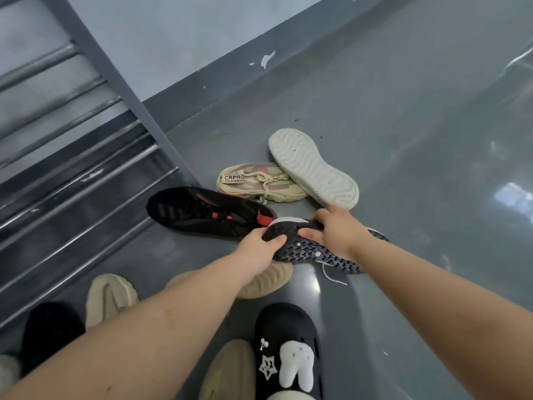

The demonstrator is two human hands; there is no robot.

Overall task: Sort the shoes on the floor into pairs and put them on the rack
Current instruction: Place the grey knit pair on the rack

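A dark shoe with a studded sole (311,252) lies sole-up on the grey floor. My left hand (261,249) grips its near end and my right hand (337,232) grips its upper edge. Beside it on the left lies a black sneaker with red accents (207,215). Behind them a beige lettered sneaker (259,183) sits upright, and its mate (313,167) leans on it sole-up. A tan knit shoe (268,280) shows under my left forearm, another (111,295) lies nearer the rack (86,174), which fills the left side.
A black shoe (49,330) lies at the lower left by the rack's lowest bars. A black clog with charms (288,350) and a tan shoe (230,368) are at the bottom middle. The grey wall (202,47) runs behind; bare floor (432,140) spreads to the right.
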